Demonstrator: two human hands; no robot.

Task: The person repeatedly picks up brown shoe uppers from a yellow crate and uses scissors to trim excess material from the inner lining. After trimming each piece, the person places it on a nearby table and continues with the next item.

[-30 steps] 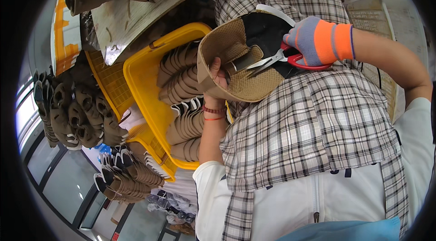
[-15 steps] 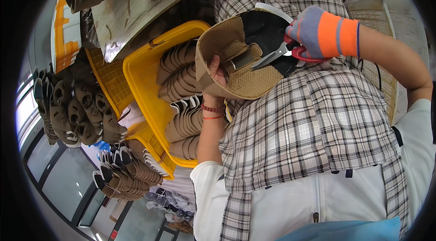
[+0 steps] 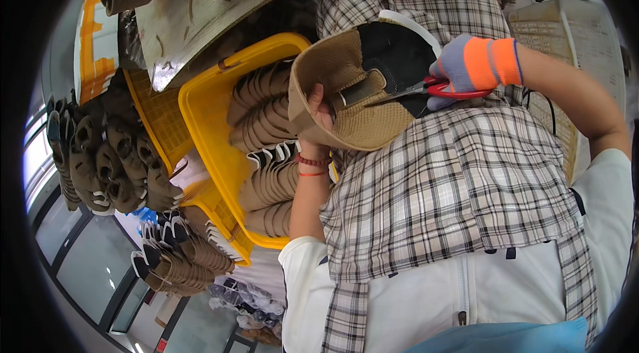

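Note:
In my bare left hand (image 3: 319,117) is a tan mesh shoe upper (image 3: 383,121), its inside turned up and my thumb over its rim. The heel part has a black lining and a white edge. A grey-and-orange striped glove covers my right hand (image 3: 459,63), which is closed on the red handles of a pair of scissors (image 3: 459,93). Their blades point left into the upper, by the tan tongue section. Whether the blade tips touch the fabric, I cannot tell. The upper is held above my checked apron (image 3: 432,186).
Beside my left arm stands a yellow crate (image 3: 206,153) with stacked tan uppers (image 3: 269,186). More brown uppers (image 3: 113,160) are piled at the far left. A worktop (image 3: 200,30) carrying brown pieces juts in above the crate. A pale plastic basket (image 3: 546,40) is behind my right arm.
My right hand and the scissors have shifted slightly toward me and turned, so the blades look narrower. The upper has tipped a little, showing more black lining.

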